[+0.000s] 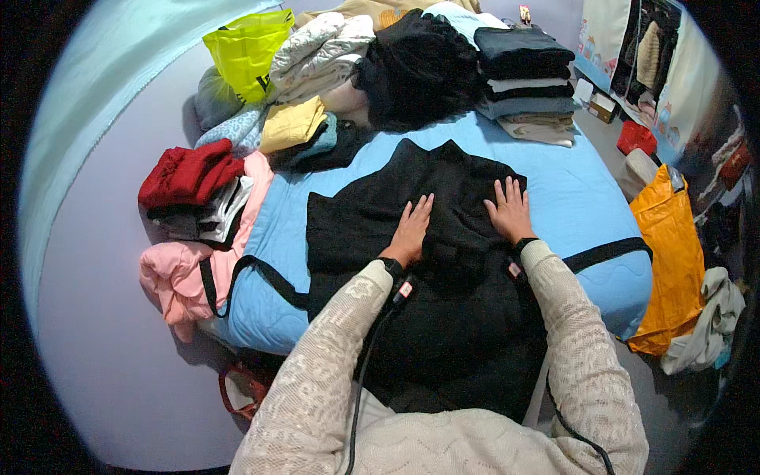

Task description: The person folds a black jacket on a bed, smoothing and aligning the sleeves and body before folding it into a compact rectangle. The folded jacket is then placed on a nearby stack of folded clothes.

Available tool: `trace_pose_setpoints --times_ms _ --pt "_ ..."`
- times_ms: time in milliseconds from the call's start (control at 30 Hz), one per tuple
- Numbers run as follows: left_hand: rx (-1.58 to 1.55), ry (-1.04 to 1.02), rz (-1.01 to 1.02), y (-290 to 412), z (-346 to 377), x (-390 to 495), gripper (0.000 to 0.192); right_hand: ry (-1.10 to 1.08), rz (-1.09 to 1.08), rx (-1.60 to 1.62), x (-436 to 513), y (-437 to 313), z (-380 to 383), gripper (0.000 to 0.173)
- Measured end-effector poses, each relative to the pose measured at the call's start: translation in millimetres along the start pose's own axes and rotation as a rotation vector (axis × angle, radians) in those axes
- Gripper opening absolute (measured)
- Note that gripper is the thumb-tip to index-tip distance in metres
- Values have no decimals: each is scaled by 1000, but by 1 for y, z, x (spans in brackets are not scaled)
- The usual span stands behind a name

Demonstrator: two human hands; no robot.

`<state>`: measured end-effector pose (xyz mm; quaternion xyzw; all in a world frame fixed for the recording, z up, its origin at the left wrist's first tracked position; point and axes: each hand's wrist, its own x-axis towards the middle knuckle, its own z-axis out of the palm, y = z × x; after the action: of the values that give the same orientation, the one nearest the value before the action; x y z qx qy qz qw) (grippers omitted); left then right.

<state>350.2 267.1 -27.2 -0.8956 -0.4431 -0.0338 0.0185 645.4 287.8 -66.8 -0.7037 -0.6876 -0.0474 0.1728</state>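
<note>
A large black garment (356,237) with a pointed, collar-like top edge lies spread over the blue quilt (570,196). Its lower part hangs over the bed's near side towards me. From the garment's left side runs a black fabric strap (270,279); another black strap (605,252) extends to the right. Flat on the cloth near its middle rests my left hand (412,228), fingers extended. My right hand (512,212) presses flat at the garment's upper right edge, fingers spread. Neither hand grips anything. Both wrists wear black bands with cables.
Folded dark clothes (525,53) form a stack at the back right, beside a black furry item (421,71). A yellow folded cloth (291,124) and a red knit garment (190,172) lie left. Orange bag (668,261) stands right of the bed; a pink cloth (178,273) drapes the left edge.
</note>
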Motion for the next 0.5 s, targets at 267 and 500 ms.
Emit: trace_pose_setpoints --times_ms 267,500 --pt "-846 95 -13 -11 -10 -13 58 -46 -3 -14 6 2 0 72" --pt "-713 21 -84 -10 -5 -50 52 -360 -56 -127 26 -18 -37 60"
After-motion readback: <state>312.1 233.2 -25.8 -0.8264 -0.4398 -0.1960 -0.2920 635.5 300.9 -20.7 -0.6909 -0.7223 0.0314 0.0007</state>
